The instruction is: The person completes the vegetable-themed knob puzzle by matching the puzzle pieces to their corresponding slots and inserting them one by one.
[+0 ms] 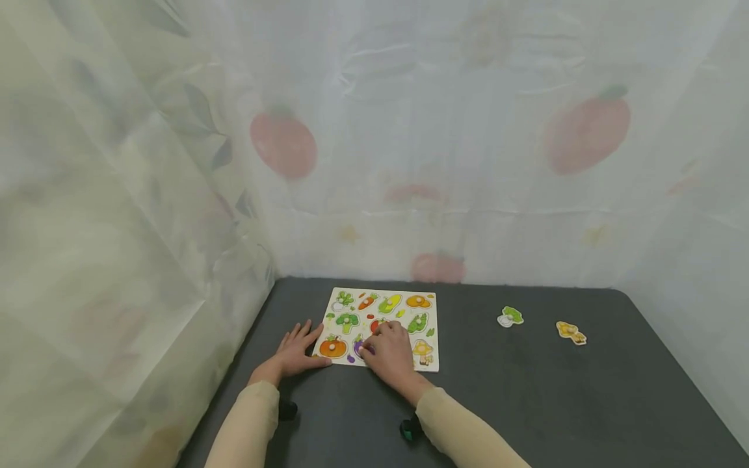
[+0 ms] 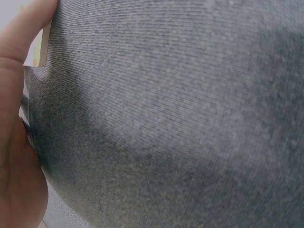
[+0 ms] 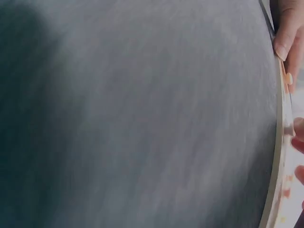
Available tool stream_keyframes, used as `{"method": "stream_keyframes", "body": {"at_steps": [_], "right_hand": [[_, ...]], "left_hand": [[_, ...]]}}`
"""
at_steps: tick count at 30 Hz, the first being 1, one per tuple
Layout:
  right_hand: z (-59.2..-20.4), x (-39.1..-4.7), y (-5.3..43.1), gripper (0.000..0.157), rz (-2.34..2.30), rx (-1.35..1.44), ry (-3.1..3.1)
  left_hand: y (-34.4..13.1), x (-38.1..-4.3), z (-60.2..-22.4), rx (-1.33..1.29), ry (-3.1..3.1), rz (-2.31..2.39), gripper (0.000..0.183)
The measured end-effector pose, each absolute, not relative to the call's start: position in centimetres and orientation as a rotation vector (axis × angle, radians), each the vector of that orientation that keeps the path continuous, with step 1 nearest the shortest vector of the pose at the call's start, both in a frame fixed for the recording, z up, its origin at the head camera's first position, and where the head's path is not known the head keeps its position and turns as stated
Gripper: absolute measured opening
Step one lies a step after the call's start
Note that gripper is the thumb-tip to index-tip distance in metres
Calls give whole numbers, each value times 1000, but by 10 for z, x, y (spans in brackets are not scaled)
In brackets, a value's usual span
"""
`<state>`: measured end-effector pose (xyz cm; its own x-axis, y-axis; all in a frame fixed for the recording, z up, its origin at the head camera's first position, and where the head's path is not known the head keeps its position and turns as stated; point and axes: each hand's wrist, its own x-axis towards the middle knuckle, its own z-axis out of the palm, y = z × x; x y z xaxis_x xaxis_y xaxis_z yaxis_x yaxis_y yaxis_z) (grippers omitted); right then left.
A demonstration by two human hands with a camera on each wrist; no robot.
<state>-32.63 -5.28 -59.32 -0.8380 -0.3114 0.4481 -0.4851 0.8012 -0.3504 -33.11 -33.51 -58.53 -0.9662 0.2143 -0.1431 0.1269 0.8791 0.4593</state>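
A white wooden knob puzzle board [image 1: 383, 296] with colourful vegetable pictures lies on the dark table. My left hand [image 1: 296, 351] rests at its left edge, fingers spread and thumb on the near-left corner. In the left wrist view, that thumb [image 2: 19, 38] lies over the board's corner. Over the lower middle of the board, my right hand [image 1: 389, 352] has curled fingers and pinches the purple eggplant piece [image 1: 357, 346] by its knob. Part of the eggplant and the tomato piece [image 1: 375, 327] is hidden by this hand. An orange pumpkin piece [image 1: 333, 348] sits between the hands.
To the right of the board lie two loose pieces, a green-and-white vegetable piece [image 1: 511, 316] and a yellow mushroom-like piece [image 1: 571, 333]. The dark table [image 1: 526, 403] meets a pale printed curtain [image 1: 497, 227] at the back and another curtain on the left.
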Motion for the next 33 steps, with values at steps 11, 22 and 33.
{"method": "stream_keyframes", "body": {"at_steps": [11,22,33], "right_hand": [[-564,-347,37,27,830,404,-2607],[-573,-359,145,38,944,77,-2659],[-582,-354,219,51,960,-204,-2693]], "left_hand": [[-329,-324,-572,281,2857,657,105],[-331,-324,-575,255,2859,619,107],[-334,-331,-586,219,2844,636,114]]}}
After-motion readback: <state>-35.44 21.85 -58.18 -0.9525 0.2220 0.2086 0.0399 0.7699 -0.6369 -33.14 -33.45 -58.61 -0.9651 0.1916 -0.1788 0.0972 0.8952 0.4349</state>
